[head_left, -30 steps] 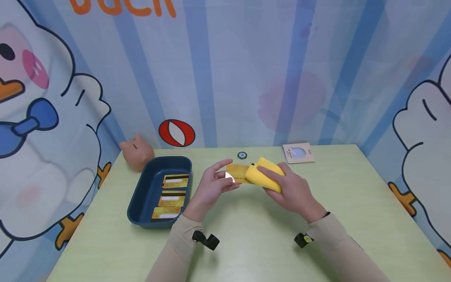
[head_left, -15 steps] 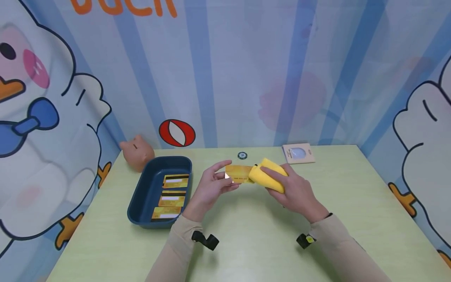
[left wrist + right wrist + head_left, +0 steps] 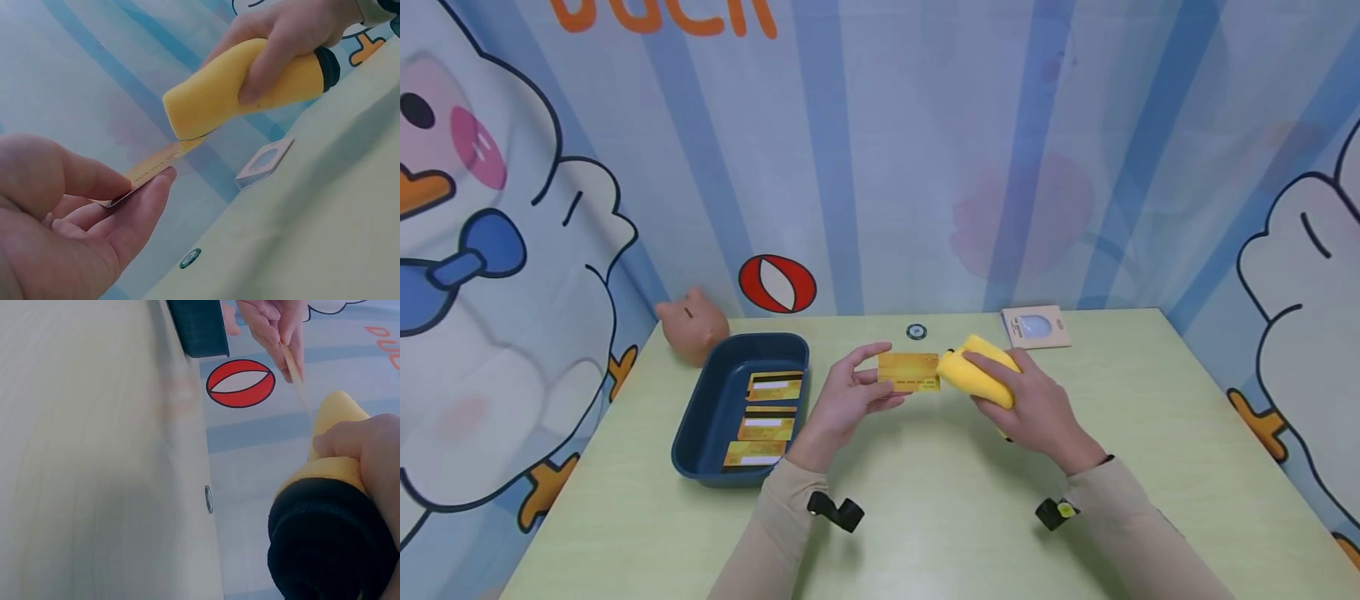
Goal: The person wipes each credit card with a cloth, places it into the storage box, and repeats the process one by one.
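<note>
My left hand (image 3: 842, 396) pinches a gold bank card (image 3: 908, 372) between thumb and fingers, holding it above the table. My right hand (image 3: 1037, 404) grips a folded yellow cloth (image 3: 976, 372) with black edging. In the head view the cloth's tip is at the card's right edge. From the left wrist the cloth (image 3: 212, 90) overlaps the far end of the card (image 3: 156, 161); whether they touch I cannot tell. The right wrist view has the cloth's black end (image 3: 328, 537) close up, while the card (image 3: 294, 369) appears edge-on.
To the left stands a dark blue tray (image 3: 687, 446) with 3 gold cards (image 3: 765, 423) lying in it. A piggy bank (image 3: 692, 327) is behind it. Near the table's back edge lie a round chip (image 3: 916, 332) and a flat pink box (image 3: 1036, 326).
The right hand and cloth have slid rightward along the card, uncovering more of its face. The left hand stays nearly still, and the card's bright glare has gone.
</note>
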`<state>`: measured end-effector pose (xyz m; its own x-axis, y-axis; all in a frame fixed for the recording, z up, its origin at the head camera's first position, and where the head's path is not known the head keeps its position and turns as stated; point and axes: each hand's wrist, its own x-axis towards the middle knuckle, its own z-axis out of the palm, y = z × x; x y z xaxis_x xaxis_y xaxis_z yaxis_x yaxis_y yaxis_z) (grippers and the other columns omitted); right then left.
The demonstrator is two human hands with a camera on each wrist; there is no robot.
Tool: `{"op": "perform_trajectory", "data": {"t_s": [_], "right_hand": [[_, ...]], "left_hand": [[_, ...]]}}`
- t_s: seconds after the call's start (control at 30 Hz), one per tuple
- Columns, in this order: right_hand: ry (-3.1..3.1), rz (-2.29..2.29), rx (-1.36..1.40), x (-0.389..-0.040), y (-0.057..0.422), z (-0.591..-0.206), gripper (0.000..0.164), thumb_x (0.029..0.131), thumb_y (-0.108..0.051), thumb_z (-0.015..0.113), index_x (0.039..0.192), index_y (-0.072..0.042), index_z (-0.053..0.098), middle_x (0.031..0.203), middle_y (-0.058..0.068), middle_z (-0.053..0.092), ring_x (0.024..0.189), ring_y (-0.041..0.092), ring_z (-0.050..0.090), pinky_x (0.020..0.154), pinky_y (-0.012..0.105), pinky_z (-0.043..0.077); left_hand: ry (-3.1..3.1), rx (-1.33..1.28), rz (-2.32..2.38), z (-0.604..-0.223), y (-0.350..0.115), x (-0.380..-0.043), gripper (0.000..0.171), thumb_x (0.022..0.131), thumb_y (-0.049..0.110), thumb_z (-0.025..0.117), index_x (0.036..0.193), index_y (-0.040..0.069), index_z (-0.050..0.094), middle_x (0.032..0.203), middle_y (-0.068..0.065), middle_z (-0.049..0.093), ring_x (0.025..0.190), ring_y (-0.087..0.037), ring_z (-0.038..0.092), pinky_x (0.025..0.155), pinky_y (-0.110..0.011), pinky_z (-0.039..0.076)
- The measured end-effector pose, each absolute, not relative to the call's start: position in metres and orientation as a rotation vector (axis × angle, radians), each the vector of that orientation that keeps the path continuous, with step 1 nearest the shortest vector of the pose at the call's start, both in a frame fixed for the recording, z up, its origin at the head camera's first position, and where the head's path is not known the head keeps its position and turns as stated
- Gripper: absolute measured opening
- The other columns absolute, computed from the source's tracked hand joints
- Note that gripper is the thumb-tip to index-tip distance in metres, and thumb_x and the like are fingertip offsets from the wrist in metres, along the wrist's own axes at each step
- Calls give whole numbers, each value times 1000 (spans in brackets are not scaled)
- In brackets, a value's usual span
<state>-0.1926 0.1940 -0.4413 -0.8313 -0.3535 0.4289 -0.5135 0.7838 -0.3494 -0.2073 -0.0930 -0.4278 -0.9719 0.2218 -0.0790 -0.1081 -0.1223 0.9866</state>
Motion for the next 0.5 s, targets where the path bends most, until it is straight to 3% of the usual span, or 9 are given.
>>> {"op": "perform_trajectory", "data": {"t_s": [0.37,0.5], "right_hand": [[-2611,729,657,-189,194,-432,59,93,-26,80,149,-26,60,115,15,58,76,18,49,55,31,42],[-2608,739,657,-189,193,-429,59,93,-26,80,149,-26,60,114,14,57,77,19,48,56,32,42]], "left_hand": [[1979,90,2169,-433,-91,-209,59,99,-10,57,153,12,50,135,-25,67,113,-39,73,84,-40,64],[2007,120,2155,-436,-91,-210,46,101,-7,58,146,3,57,135,-24,67,117,-39,71,85,-40,64]]}}
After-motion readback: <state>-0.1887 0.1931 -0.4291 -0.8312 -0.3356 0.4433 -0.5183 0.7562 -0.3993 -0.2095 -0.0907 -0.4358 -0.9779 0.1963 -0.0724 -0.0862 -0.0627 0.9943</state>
